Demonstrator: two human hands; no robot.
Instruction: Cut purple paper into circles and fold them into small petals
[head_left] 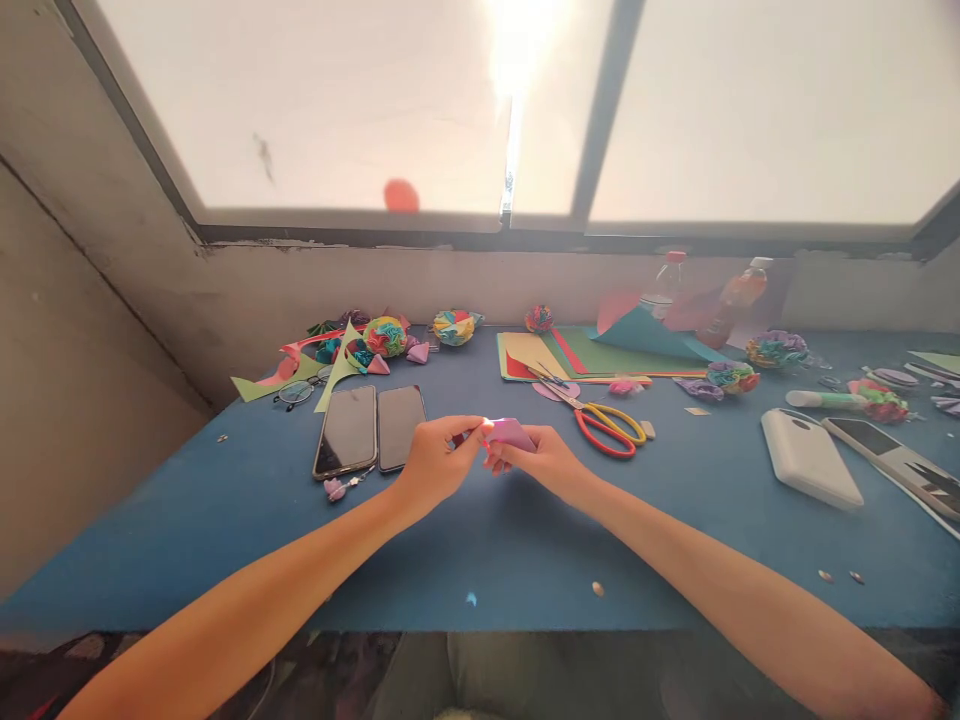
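A small purple folded paper piece (511, 433) is held between my two hands above the middle of the blue table. My left hand (442, 455) pinches its left end with thumb and finger. Closed on its right side is my right hand (536, 457), the thumb along its lower edge and the other fingers partly hidden behind it. Two dark phones (346, 430) lie just left of my left hand. To the right of my right hand rest scissors (611, 430) with red and yellow handles, blades pointing away over coloured paper.
Coloured paper sheets (622, 352) and folded paper balls (386, 337) line the back. Glasses (300, 388) lie at left. Two bottles (742, 290) stand by the wall. A white power bank (810, 458) and a glue stick (825, 400) lie at right. The table's front edge (525, 630) is near me.
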